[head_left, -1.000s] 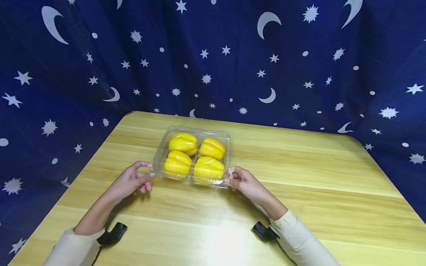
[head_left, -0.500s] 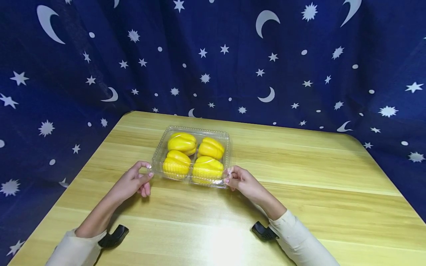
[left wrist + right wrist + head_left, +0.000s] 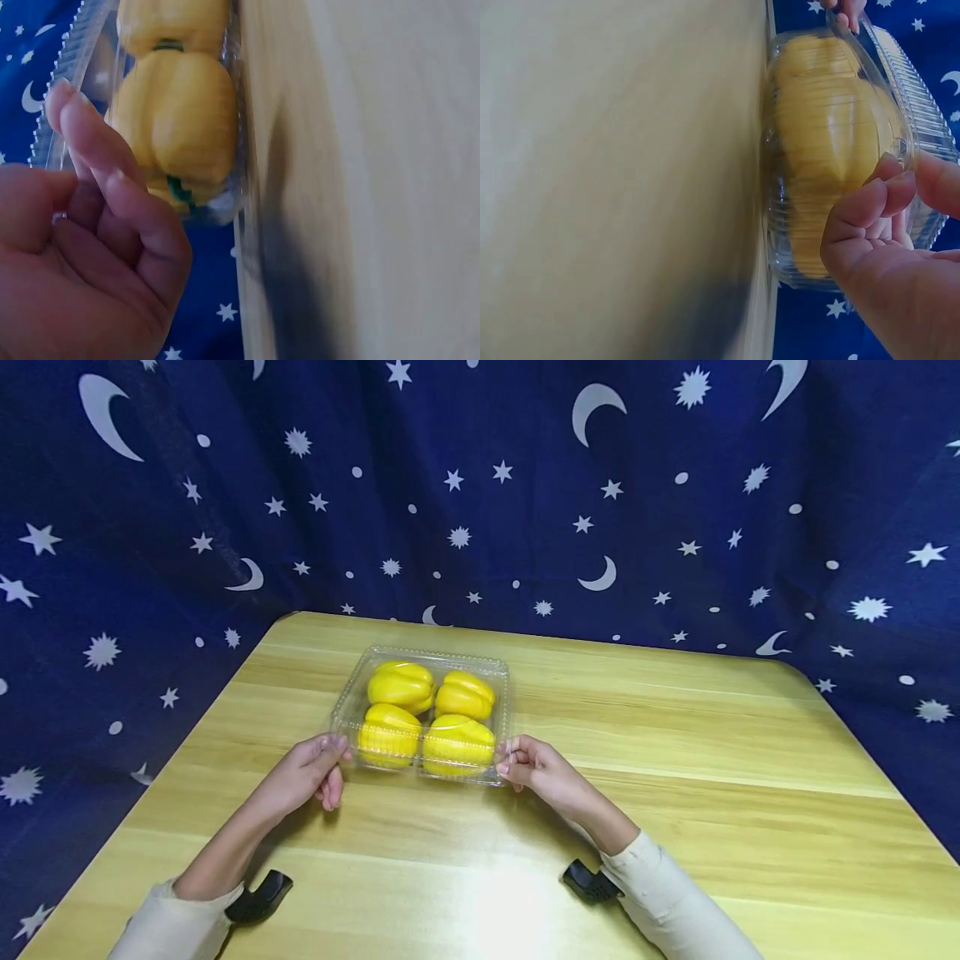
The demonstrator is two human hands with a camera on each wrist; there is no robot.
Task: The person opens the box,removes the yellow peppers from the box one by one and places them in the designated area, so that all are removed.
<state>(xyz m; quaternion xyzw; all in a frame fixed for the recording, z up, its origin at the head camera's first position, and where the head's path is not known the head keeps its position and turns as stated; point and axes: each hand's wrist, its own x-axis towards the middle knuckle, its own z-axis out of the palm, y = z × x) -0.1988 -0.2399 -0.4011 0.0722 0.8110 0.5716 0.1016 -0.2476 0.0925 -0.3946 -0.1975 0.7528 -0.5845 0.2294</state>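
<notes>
A clear plastic clamshell box (image 3: 420, 774) with a ribbed rim lies on the wooden table, left of the middle in the head view. Inside it sit several yellow bell peppers (image 3: 459, 743); green stems show in the left wrist view. My left hand (image 3: 303, 772) pinches the front left corner of the rim between thumb and forefinger, the other fingers loosely bent below. At the front right corner my right hand (image 3: 542, 770) pinches the rim edge, its fingertips close together in the right wrist view. The lid (image 3: 922, 97) lies over the peppers, its edge a little apart from the base near the right fingertips.
The pale wooden table (image 3: 675, 777) spreads right of the box and in front of it. A dark blue curtain (image 3: 525, 560) with white moons and stars hangs behind and beside it. Black wrist mounts (image 3: 258, 897) sit at both sleeves.
The box has shifted slightly left, with both hands at its front corners. My left forefinger has come down closer to the thumb at the rim.
</notes>
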